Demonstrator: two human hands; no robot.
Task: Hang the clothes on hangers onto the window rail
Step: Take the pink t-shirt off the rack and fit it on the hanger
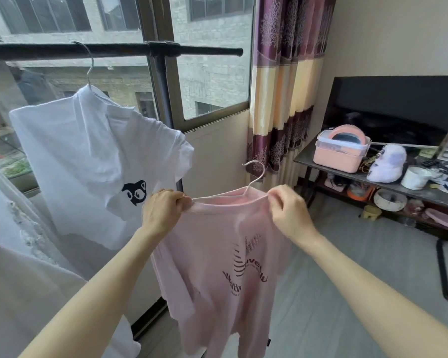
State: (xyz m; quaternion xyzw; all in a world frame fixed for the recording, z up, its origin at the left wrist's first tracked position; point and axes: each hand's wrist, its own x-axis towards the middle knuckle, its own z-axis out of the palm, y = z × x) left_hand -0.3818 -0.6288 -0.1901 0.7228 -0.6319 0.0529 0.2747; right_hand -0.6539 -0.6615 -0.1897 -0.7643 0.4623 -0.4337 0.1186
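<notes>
Pink T-shirt [217, 267] on wire hanger [252, 180], held below window rail [109, 50] — left hand [163, 210] clenches one shoulder, right hand [289, 210] pinches collar. Fabric likely light, limp, slips off thin wire — better take hanger neck under hook. White T-shirt [88, 161] already hung.

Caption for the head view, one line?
Both hands hold pink T-shirt on hanger below window rail.

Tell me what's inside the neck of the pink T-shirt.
A thin pale hanger sits inside the pink T-shirt: its hook and a bit of one arm show above the collar. The rest is covered by fabric and by the left hand and right hand gripping the collar.
</notes>
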